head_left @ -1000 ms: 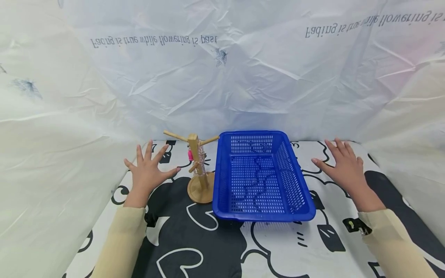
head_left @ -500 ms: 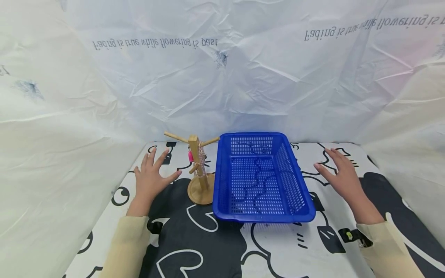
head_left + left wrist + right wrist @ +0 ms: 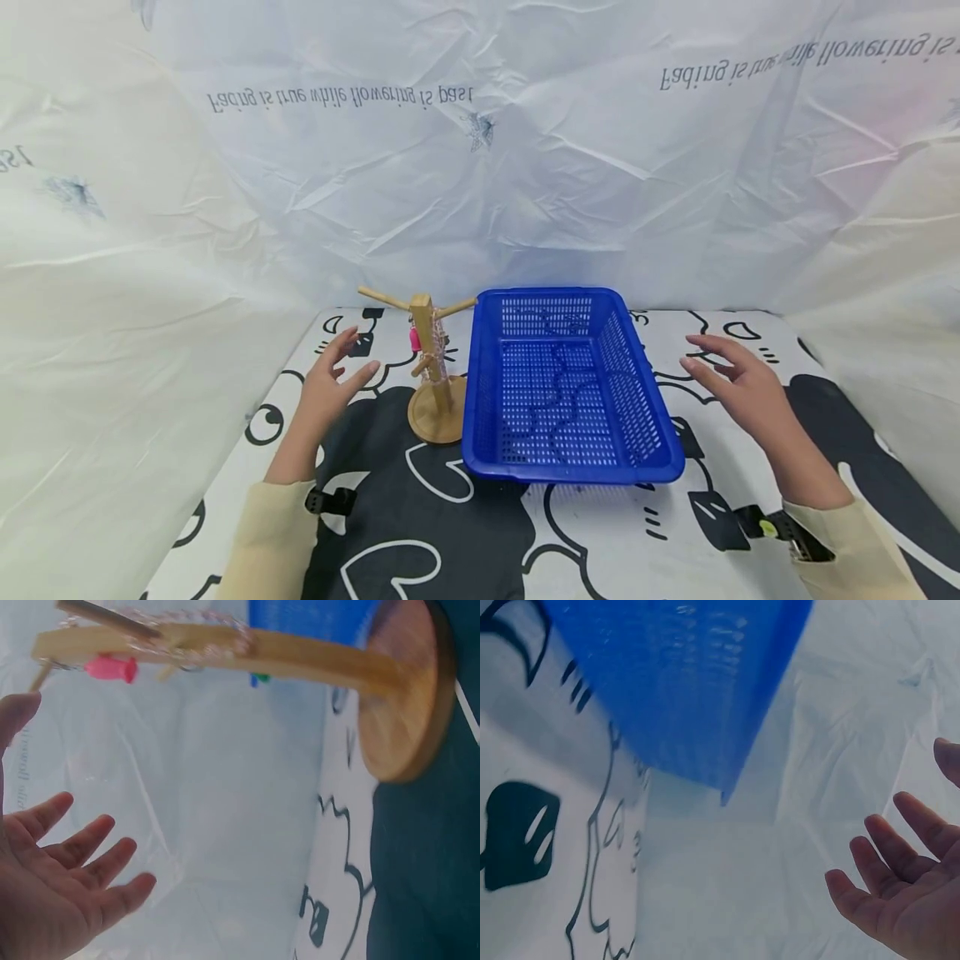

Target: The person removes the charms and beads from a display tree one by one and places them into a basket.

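Observation:
My left hand [image 3: 326, 393] hovers left of a small wooden peg stand [image 3: 423, 333], its fingers loosely bent and holding nothing. The stand has a round base, and a beaded strand [image 3: 217, 637] hangs along its post. A pink charm [image 3: 111, 669] also hangs from it near the top. To the right of the stand sits a blue plastic basket [image 3: 468, 417] with perforated walls. My right hand [image 3: 750, 392] is in the air on the basket's right side, fingers relaxed and apart from the thumb, with nothing in it.
A black and white cartoon-print cloth [image 3: 600, 533] covers the table. White plastic sheeting [image 3: 555, 200] with printed words hangs at the back and along both sides. In the left wrist view a small green and blue piece [image 3: 259, 678] shows behind the post.
Both hands were spread wide a second ago. Their fingers have drawn closer together and bent, and both hands have turned palms inward. The stand and basket have stayed in place.

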`<state>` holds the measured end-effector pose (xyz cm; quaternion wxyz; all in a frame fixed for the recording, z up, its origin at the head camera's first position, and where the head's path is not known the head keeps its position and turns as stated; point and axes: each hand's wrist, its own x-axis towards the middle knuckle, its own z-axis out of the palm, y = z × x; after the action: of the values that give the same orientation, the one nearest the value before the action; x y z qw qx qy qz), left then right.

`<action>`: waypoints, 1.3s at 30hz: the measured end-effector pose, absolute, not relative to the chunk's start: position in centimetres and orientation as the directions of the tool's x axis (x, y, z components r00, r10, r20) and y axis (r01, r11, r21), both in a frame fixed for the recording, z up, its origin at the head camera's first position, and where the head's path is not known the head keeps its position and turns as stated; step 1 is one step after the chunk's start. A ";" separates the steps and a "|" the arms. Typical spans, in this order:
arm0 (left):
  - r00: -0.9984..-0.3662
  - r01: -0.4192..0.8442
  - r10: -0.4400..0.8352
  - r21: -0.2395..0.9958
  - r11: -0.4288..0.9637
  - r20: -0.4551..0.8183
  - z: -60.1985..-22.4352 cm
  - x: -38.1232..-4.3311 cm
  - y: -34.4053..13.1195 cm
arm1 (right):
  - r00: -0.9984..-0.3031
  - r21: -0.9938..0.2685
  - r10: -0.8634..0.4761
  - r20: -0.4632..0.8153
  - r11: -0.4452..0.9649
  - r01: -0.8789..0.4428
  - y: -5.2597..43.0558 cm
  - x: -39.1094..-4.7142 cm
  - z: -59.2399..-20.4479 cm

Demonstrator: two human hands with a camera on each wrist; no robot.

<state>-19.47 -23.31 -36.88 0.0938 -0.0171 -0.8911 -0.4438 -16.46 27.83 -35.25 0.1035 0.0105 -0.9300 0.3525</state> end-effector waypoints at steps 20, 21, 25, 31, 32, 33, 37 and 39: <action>-0.988 0.155 -0.023 0.984 -0.092 0.153 -33.7 -20.0 -21.8 | -0.975 -0.737 -0.187 0.122 0.640 -0.215 21.6 -17.1 -30.3; -0.988 0.155 -0.029 0.982 -0.106 0.153 -33.6 -20.1 -21.8 | -0.972 -0.736 -0.199 0.123 0.639 -0.224 21.2 -17.2 -30.1; -0.989 0.147 -0.048 0.973 -0.179 0.140 -33.3 -20.3 -21.4 | -0.962 -0.741 -0.238 0.134 0.621 -0.257 19.6 -17.8 -30.0; -0.991 0.126 -0.068 0.959 -0.254 0.112 -33.1 -20.9 -20.7 | -0.943 -0.760 -0.306 0.131 0.580 -0.294 17.8 -18.8 -30.4; -0.992 0.123 -0.073 0.957 -0.265 0.107 -33.0 -21.0 -20.6 | -0.939 -0.762 -0.317 0.132 0.573 -0.301 17.5 -19.0 -30.5; -0.992 0.120 -0.080 0.954 -0.275 0.102 -33.0 -21.1 -20.5 | -0.936 -0.764 -0.327 0.132 0.568 -0.306 17.3 -19.2 -30.6; -0.991 0.113 -0.099 0.936 -0.334 0.085 -32.7 -21.5 -20.0 | -0.926 -0.786 -0.354 0.131 0.532 -0.315 16.5 -19.8 -30.9; -0.991 0.113 -0.102 0.927 -0.357 0.082 -32.6 -21.6 -19.8 | -0.921 -0.796 -0.366 0.131 0.515 -0.318 16.1 -20.0 -31.1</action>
<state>-21.61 -19.78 -32.61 0.0651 -0.0050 -0.5634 -0.8236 -20.01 16.12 -31.06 -0.0266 0.1966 -0.8701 0.4512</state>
